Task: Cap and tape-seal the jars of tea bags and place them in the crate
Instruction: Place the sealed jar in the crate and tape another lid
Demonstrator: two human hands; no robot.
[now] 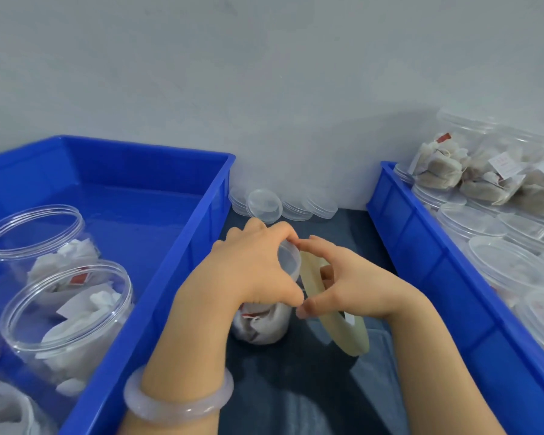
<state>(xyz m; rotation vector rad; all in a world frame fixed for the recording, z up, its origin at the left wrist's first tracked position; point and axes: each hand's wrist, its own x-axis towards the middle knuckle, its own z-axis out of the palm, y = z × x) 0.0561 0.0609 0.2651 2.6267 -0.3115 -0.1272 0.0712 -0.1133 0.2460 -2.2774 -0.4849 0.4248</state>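
Jar [261, 324] left of crate [437, 262], lids [283, 204] behind jar

Clear capped jar of tea bags [261, 324], upright beside pale tape roll [350, 339]

Large blue plastic crate [139, 166]: far end free; open clear plastic jars [66, 309] block its near left corner.

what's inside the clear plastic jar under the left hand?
Pale tea bags with a red tag show through the lower wall of the clear plastic jar. The left hand and translucent lid cover the upper part.
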